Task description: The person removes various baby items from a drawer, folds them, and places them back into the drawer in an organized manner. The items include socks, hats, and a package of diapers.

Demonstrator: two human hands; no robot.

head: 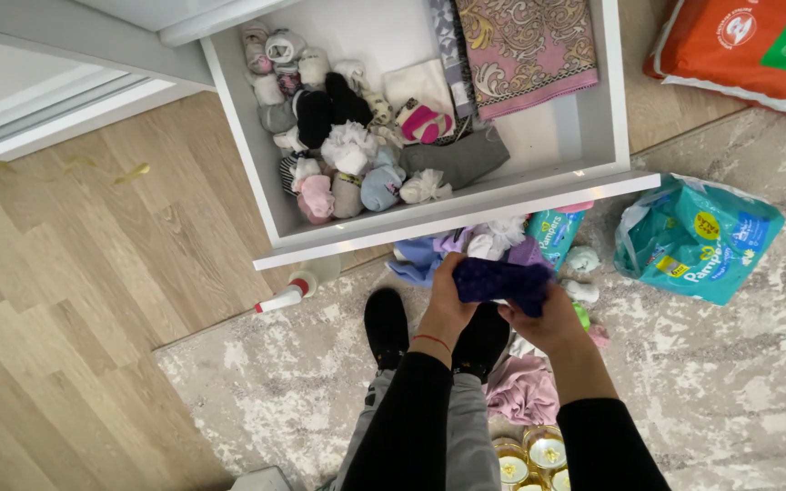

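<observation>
I had both hands, left hand [446, 293] and right hand [552, 320], clamped on a purple sock [502, 279] just below the open drawer [452, 223]; mid-fold, seemingly; tucking it looked next.

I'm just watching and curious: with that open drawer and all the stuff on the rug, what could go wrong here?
Both the left hand and right hand grip the dark purple sock, so neither is free to catch a stumble. The white bottle and the small items on the rug lie close to the feet and might trip the person. The open white drawer juts out at the front and could be bumped.
</observation>
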